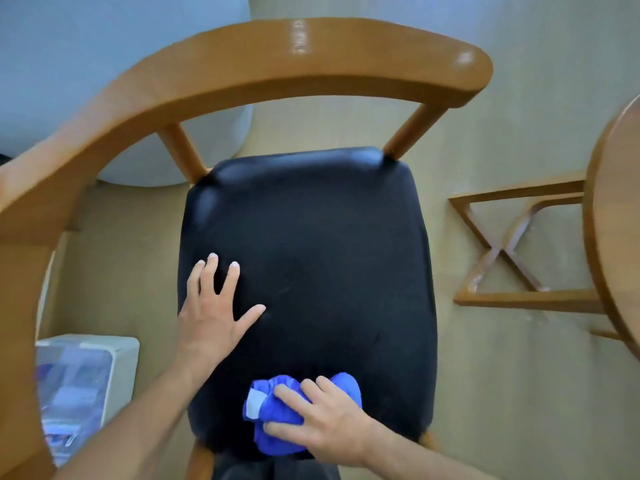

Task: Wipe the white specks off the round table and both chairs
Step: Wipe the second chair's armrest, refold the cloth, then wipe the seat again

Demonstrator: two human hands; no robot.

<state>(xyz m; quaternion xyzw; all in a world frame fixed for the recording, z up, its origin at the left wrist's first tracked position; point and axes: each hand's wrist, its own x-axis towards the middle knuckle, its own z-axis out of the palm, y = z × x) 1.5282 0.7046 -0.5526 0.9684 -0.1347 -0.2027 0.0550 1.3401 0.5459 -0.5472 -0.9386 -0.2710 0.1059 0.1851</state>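
View from above onto a wooden chair (242, 67) with a curved backrest rail and a black padded seat (311, 254). The left hand (214, 313) lies flat on the left half of the seat, its grip spread: the fingers are straight and splayed, the thumb points to the right, and the palm rests on the padding. The right hand (325, 420) sits at the near edge of the seat on a bunched blue cloth (273, 410); its grip is curled over the cloth, with the thumb wrapped against the near side and the fingers pressed down across the top. A pale label shows on the left part of the cloth. The cloth touches the seat near the front rim, slightly right of the left forearm. No white specks can be made out on the seat at this sharpness.

At the right edge appears part of the round surface (613, 220), wooden, seen from above, with its crossed wooden base (502, 251) standing on the beige floor (502, 393). It stands apart from the chair. At lower left, beside the chair's armrest, stands a pale box with a clear lid (86, 375); its contents are blurred. A large pale rounded object (104, 64) fills the upper left behind the backrest.
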